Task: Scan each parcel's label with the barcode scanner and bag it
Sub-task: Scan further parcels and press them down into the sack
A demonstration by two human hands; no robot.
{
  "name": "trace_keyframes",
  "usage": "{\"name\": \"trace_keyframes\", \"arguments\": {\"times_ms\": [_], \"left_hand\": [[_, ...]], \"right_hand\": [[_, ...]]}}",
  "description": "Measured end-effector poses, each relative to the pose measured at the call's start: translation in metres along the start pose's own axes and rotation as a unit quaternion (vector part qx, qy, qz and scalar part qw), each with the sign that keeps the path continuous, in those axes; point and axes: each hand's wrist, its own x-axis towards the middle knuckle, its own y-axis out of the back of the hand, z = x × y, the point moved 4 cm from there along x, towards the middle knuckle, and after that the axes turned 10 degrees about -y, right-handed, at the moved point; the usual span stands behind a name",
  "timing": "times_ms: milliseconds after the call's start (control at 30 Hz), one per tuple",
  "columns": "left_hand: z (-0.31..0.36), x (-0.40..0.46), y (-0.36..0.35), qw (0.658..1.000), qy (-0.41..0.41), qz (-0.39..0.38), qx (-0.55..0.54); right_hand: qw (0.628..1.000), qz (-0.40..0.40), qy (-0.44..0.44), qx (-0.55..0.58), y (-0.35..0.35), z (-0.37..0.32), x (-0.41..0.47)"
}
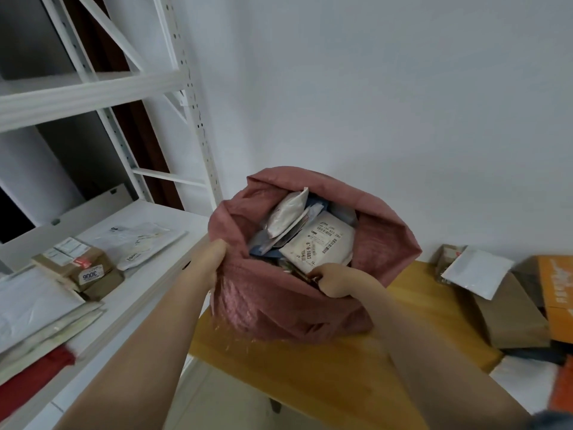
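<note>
Holding: pink sack (297, 305) by its rim, mouth open upward, standing on the yellow surface (325, 377).
Left hand (214, 252): grip closed on the rim's left edge.
Right hand (336, 282): grip closed on the near rim.
Top parcel (319, 243): inside the sack, label up, just beyond the right hand.
Unbagged parcels (477, 271): on the surface at right, nearer the right hand.
Scanner: not visible.

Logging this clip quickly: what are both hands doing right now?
Left hand: grips the rim of the pink sack.
Right hand: grips the sack's near rim, fingers curled over it.
</note>
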Motion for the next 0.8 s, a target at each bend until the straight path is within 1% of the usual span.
{"name": "trace_keyframes", "arguments": {"times_ms": [67, 133, 167, 200, 267, 333, 367, 433, 500, 567, 667, 800], "left_hand": [[0.003, 0.01, -0.003, 0.998, -0.007, 0.052, 0.025], [0.013, 0.01, -0.008, 0.983, -0.029, 0.133, 0.12], [0.022, 0.002, -0.013, 0.97, -0.052, 0.157, 0.177], [0.032, -0.008, -0.019, 0.955, -0.089, 0.172, 0.225], [0.043, -0.021, -0.037, 0.937, -0.155, 0.166, 0.264], [0.044, -0.028, -0.058, 0.931, -0.211, 0.114, 0.275], [0.043, -0.032, -0.07, 0.932, -0.227, 0.072, 0.272], [0.036, -0.042, -0.097, 0.938, -0.239, -0.035, 0.248], [0.026, -0.054, -0.122, 0.937, -0.231, -0.135, 0.225], [0.017, -0.066, -0.142, 0.932, -0.225, -0.2, 0.203], [0.011, -0.088, -0.164, 0.926, -0.241, -0.23, 0.18], [0.009, -0.116, -0.193, 0.913, -0.271, -0.271, 0.142]], "right_hand": [[0.999, 0.027, -0.026, -0.006, 0.005, 0.011, -0.002], [0.996, 0.071, -0.049, 0.006, 0.011, 0.023, -0.005], [0.994, 0.093, -0.055, 0.018, 0.014, 0.029, -0.008], [0.991, 0.113, -0.058, 0.032, 0.016, 0.034, -0.012], [0.985, 0.152, -0.051, 0.061, 0.021, 0.045, -0.023], [0.976, 0.19, -0.066, 0.089, 0.022, 0.059, -0.034], [0.969, 0.207, -0.092, 0.097, 0.023, 0.068, -0.041], [0.958, 0.229, -0.138, 0.101, 0.023, 0.088, -0.055], [0.957, 0.232, -0.133, 0.111, 0.023, 0.104, -0.07], [0.955, 0.246, -0.112, 0.122, 0.024, 0.118, -0.087], [0.95, 0.256, -0.127, 0.128, 0.024, 0.146, -0.105], [0.949, 0.227, -0.171, 0.138, 0.02, 0.182, -0.117]]}}
